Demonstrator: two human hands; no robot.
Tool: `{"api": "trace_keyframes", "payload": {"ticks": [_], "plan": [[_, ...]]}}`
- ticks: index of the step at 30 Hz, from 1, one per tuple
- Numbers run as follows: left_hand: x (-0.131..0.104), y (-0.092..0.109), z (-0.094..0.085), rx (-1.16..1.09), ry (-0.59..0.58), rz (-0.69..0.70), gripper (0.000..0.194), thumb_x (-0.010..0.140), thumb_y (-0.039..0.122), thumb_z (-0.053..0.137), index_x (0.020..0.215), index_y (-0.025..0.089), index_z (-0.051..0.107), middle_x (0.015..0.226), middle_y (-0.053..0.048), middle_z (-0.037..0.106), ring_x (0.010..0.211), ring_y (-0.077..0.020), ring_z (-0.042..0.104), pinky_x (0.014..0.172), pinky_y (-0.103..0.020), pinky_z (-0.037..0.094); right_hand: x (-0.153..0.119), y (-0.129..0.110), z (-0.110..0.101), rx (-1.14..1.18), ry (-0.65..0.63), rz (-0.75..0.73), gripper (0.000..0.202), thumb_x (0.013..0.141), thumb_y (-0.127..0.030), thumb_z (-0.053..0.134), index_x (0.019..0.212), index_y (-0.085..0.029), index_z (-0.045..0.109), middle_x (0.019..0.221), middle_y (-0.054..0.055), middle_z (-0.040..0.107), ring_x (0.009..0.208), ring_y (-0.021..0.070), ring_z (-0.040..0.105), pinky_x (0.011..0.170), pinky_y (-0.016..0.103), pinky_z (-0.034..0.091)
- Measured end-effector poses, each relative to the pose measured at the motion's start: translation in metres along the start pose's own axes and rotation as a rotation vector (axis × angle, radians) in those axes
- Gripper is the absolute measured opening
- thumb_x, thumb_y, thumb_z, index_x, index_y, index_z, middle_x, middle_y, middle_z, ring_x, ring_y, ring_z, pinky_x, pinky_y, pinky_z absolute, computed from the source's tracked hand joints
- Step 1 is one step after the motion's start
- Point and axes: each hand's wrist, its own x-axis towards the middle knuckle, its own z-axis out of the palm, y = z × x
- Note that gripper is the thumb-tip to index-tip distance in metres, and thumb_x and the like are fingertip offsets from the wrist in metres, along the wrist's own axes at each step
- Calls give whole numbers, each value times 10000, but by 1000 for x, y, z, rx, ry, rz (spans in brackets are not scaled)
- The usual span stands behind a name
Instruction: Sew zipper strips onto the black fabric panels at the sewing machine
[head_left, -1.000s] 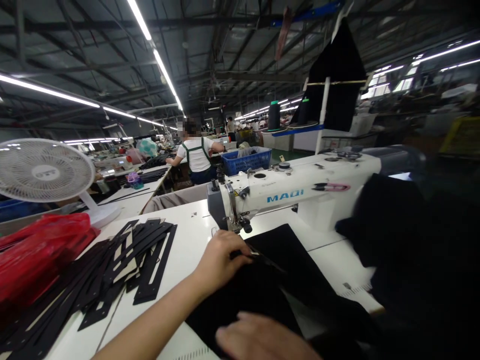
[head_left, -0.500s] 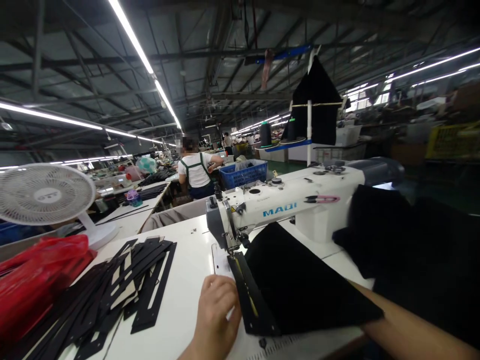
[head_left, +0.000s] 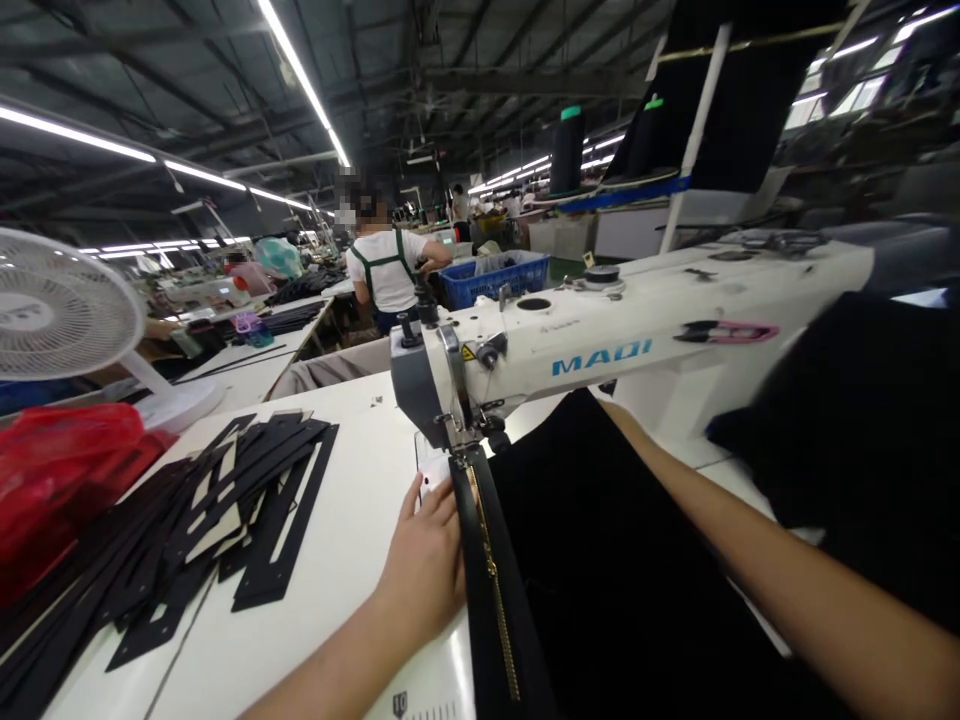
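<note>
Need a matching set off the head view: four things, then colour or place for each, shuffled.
1. Zipper
2. Fan
3. Basket
4. Left hand

A. Blue, beyond the sewing machine
B. At the left edge of the black strip
C. Gold, running along the black strip
D. White, at the picture's left edge

Pairs: 1-C, 2-D, 3-A, 4-B

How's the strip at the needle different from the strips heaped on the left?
The strip at the needle has a gold zipper along it; some heaped strips show open slots. The strip at the needle runs toward the camera; the heaped strips overlap at mixed angles. Both look mainly black.
</note>
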Motion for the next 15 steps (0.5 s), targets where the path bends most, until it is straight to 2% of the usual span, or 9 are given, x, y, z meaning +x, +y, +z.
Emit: {"api": "trace_keyframes", "payload": {"ticks": [3,6,8,11,13,15], "plan": [[-2,0,1,1,-2,-18,397,731,94,471,1089,188,613,1150,-71,621,1234,-275,411,1079,-568,154,0,-3,-20,-46,-35,148,600,912,-448,164,683,-158,637,699,111,664,734,254,635,613,312,460],[-1,0,0,-4,-4,-20,286,768,141,493,1000,210,645,1099,-46,647,1224,-267,426,1084,-565,140,-3,-11,-27,-104,-39,209,638,915,-474,120,573,-174,568,648,112,641,697,239,619,595,288,425],[0,0,0,2,11,-28,288,801,193,500,1064,197,617,1118,-55,639,1232,-269,416,1082,-563,151,-7,-17,-27,-147,-34,205,603,912,-498,157,588,-185,558,673,91,643,711,221,610,611,272,409],[-1,2,1,44,20,-25,348,821,221,488,1157,174,564,1186,-75,601,1251,-283,388,1078,-564,169,-12,-24,-22,-237,-33,182,458,879,-517,327,668,-190,569,689,54,641,679,198,595,577,257,381],[-2,3,1,86,0,-10,354,799,197,493,1142,174,578,1208,-82,585,1254,-299,381,1077,-568,167,-16,-27,-18,-322,-33,162,347,866,-460,411,741,-182,576,717,56,646,678,200,595,556,256,360],[-2,5,0,118,-30,16,394,758,167,509,1145,167,581,1206,-95,583,1248,-307,387,1081,-564,157,-20,-28,-13,-416,-31,132,274,888,-378,403,850,-171,579,761,78,654,705,217,604,563,264,347]]}}
